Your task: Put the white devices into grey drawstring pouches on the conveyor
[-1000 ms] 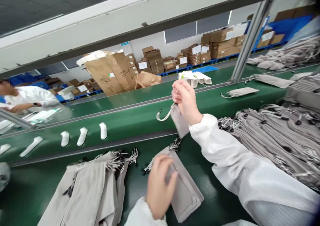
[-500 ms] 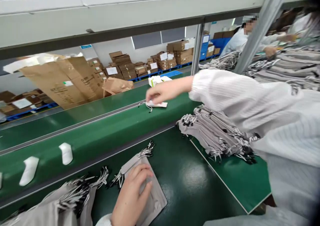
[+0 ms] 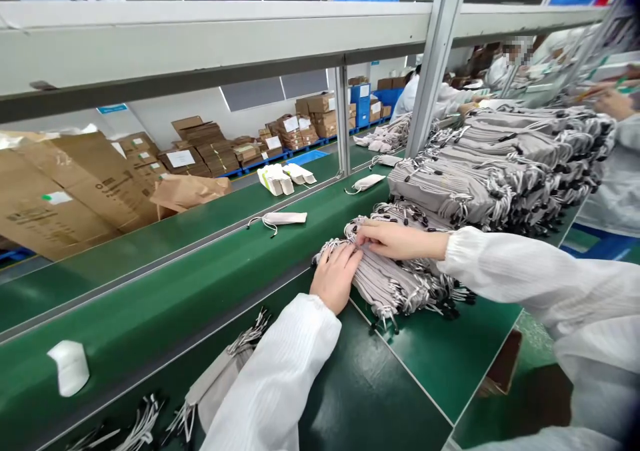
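The right hand (image 3: 387, 239) has let go of the pale pouch (image 3: 291, 218), which lies on the far green belt (image 3: 190, 284); the left hand (image 3: 337, 274) has quit the small stack (image 3: 213, 378) at near left. Both now meet over the bundled pouches (image 3: 377, 281) on the right surface (image 3: 480, 328), turning the work there: left fingers slightly spread, right fingertips gathered, any pinch impossible to tell.

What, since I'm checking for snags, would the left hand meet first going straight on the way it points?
The left hand would likely meet the grey pouches just ahead; the right hand is close too, and depth is unclear.
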{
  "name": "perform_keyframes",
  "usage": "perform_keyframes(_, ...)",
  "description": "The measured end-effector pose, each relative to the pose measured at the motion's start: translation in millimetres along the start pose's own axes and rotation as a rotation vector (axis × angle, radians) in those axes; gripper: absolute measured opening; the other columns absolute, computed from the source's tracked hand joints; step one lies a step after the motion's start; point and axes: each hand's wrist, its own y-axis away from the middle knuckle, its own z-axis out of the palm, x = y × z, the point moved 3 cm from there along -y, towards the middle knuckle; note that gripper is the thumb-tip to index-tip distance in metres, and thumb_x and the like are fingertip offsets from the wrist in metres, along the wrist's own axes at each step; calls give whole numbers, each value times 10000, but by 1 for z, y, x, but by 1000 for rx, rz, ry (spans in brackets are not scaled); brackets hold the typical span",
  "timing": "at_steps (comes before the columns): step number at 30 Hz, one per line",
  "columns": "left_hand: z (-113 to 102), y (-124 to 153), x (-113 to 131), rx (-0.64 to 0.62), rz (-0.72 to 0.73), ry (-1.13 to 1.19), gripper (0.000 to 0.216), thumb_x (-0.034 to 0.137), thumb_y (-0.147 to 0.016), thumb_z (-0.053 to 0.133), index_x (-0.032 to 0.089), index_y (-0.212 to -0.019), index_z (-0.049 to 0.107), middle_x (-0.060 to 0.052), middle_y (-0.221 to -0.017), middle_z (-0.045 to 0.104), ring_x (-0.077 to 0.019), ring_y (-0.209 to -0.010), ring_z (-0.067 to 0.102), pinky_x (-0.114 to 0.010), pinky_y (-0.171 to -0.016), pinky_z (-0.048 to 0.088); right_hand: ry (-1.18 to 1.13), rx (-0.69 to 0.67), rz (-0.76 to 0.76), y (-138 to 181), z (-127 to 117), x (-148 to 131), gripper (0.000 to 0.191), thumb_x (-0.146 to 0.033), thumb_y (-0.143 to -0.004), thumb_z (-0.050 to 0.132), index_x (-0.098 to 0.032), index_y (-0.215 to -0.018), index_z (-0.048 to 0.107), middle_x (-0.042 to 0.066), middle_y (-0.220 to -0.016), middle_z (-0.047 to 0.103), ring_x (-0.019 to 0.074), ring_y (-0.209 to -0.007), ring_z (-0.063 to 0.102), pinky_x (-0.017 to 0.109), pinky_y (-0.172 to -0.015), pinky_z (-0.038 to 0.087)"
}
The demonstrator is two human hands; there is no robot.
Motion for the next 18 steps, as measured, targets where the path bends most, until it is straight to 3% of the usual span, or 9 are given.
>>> perform_keyframes(3,11,11,-7,37,-46,-11,500,44,-917,408,215,-1381,487,-68,-1510,474,-243,-1426,375,-508,-1179,306,-17,28,-5,5,3,-3,284,-253,-915,535,-184,-1187,577,92,-1110,569,166,-810,590,310,-758,485)
perform_keyframes(6,10,26,-7,78,-75,-17,498,49,-927,402,231,-1382,491,-64,-1504,487,-248,-1439,362,-533,-1173,305,30,35,-79,7,9,-9,286,-329,-919,572,-233,-1183,626,83,-1129,550,189,-898,597,332,-813,489)
perform_keyframes(14,3,34,-7,138,-67,-44,462,36,-903,445,216,-1308,577,-86,-1261,662,-250,-1371,457,-552,-1210,217,73,63,-94,9,14,-8,263,-143,-878,530,-227,-1053,707,80,-1093,566,189,-931,604,326,-853,501)
perform_keyframes(18,-2,34,-6,145,-58,-83,367,50,-903,472,235,-1162,656,-54,-1128,704,-246,-1253,542,-541,-1207,220,66,48,-72,10,10,-10,258,-131,-876,515,-205,-1035,704,87,-1084,571,193,-917,611,331,-847,504)
